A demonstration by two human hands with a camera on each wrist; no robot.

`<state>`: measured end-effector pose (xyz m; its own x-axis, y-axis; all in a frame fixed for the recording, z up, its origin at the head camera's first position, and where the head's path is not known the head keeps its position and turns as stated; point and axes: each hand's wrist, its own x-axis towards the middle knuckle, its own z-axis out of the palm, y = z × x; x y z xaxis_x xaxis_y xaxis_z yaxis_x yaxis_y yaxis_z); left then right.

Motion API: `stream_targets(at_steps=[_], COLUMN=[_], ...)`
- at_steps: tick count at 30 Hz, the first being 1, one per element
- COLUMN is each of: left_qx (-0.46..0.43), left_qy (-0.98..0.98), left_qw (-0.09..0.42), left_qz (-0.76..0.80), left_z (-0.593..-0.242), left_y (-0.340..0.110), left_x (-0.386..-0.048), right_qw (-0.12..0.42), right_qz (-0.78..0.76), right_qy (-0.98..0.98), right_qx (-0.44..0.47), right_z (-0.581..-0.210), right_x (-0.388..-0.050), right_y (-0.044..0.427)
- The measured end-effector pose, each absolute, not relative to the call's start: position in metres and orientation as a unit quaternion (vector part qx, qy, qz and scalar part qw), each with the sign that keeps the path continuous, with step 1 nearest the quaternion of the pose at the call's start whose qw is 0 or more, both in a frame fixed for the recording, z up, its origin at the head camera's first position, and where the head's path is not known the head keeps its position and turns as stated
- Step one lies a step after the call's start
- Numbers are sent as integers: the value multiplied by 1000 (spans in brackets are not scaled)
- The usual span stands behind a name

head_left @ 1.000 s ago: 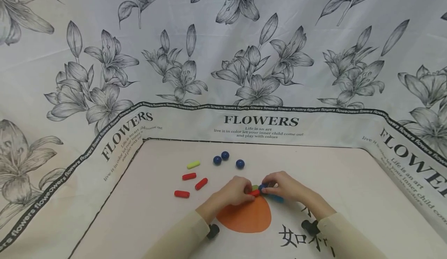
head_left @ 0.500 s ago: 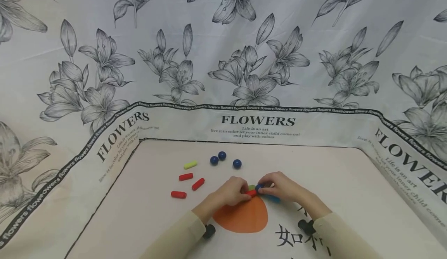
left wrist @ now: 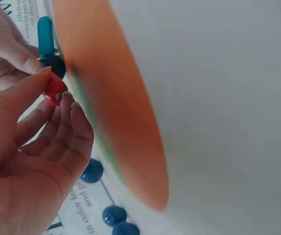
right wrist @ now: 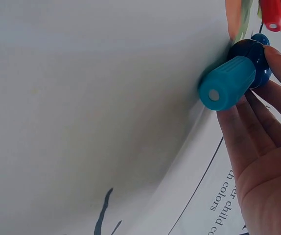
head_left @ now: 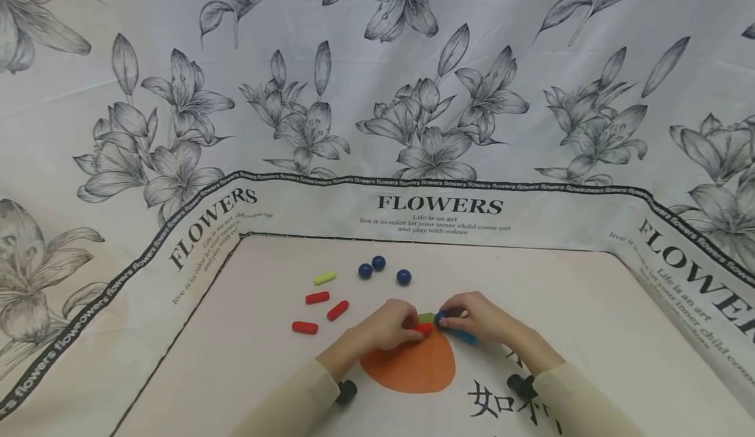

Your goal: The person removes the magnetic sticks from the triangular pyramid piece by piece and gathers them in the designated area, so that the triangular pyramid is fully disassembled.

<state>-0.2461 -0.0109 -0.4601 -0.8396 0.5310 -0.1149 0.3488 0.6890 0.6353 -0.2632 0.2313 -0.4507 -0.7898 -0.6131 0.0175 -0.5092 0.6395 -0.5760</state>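
Observation:
My left hand point(head_left: 389, 325) pinches a red magnetic-looking rod point(head_left: 423, 327) between thumb and fingers, and its pale end spot faces the left wrist camera. To its right, my right hand point(head_left: 483, 318) grips a dark blue ball point(right wrist: 263, 71) with curled fingers. A ribbed light blue rod point(right wrist: 231, 81) is joined to that ball and points away from the red one. In the right wrist view a gap separates the red rod point(right wrist: 271, 14) from the held ball. Both hands are above the far edge of the printed orange disc point(head_left: 409, 365).
Beyond the hands lie loose blue balls point(head_left: 404, 277). A yellow-green rod point(head_left: 324, 278) and several red rods point(head_left: 305, 327) are spread to the left. The white cloth point(head_left: 560, 293) bears black characters point(head_left: 491, 399) at front right and rises into a flowered backdrop point(head_left: 436, 142).
The red rod, close against the held ball a second ago, has drawn a little left with my left hand, leaving a small gap. My right hand has barely moved.

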Motion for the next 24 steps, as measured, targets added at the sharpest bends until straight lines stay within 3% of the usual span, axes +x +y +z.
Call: stream_targets(at_steps=[7, 24], left_qx=[231, 138], left_qy=[905, 941], left_qw=[127, 106], left_qz=[333, 290], left_z=[-449, -463], left_y=[-35, -106], left_x=[-239, -229], right_qw=[94, 100], right_qz=[-286, -291], right_qy=[899, 901], right_qx=[-318, -307], right_z=[-447, -450], right_x=[-263, -264], right_y=[230, 230])
